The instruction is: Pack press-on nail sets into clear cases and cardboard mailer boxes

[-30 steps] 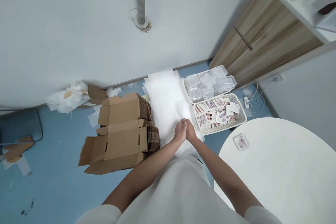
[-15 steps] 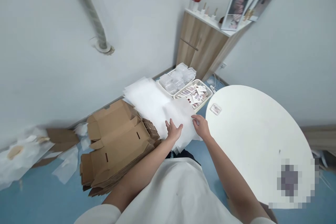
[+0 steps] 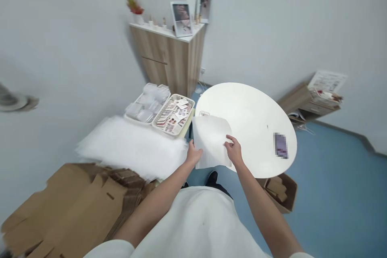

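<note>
A thin, translucent white packing sheet stretches between my two hands, overlapping the near left edge of the round white table. My left hand grips its left edge. At its right side, my right hand pinches it between thumb and fingers. Behind the sheet's far edge, a small clear case on the table is partly covered. To my left lies a pile of similar white sheets, blurred by motion.
Left of the table stand a basket of printed cards and a basket of clear plastic boxes. Flattened cardboard boxes are stacked near left. A purple pixelated item lies on the table; an open carton sits below it.
My view has swung right, towards the round table. One white sheet has come off the pile and is now held in both hands over the table's edge.
</note>
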Tool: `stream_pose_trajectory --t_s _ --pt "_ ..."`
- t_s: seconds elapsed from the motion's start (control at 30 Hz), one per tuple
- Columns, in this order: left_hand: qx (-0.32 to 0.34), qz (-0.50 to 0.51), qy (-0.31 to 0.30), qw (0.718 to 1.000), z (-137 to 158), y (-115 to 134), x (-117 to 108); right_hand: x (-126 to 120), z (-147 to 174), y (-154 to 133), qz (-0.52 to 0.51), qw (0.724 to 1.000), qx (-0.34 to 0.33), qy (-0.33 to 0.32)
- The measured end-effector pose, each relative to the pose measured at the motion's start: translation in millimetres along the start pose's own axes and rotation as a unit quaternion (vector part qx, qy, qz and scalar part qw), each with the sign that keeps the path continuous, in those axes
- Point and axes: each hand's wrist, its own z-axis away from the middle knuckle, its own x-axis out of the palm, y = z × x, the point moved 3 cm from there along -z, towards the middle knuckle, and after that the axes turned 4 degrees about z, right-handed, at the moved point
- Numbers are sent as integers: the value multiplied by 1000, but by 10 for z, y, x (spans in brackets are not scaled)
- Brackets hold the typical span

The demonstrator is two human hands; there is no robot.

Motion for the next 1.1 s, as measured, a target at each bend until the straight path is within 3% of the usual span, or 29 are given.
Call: stream_pose_trajectory --t_s 0.1,0.2,0.37,0.47,0.7,0.87,0.97,1.1 --pt "46 -59 -27 997 -114 115 345 -328 -30 329 29 998 9 46" --pt "111 -140 -59 982 -199 216 704 -573 -73 698 76 996 20 49" --pt "226 -248 -139 932 -286 213 1200 -735 -165 1262 155 987 44 11" --pt "240 -308 -161 906 -330 117 1394 -764 -240 1498 204 977 50 -30" --pt "219 -416 -154 869 -386 43 1732 -866 -459 1751 317 944 51 -72" --pt "244 -528 -58 812 -286 73 1771 -817 -397 1675 383 923 -3 -35" --pt "289 -567 -87 767 -188 38 1759 -696 -297 1666 394 914 -45 -85" --pt "294 -614 -127 722 -173 11 1765 -622 -294 1752 405 906 -6 -122"
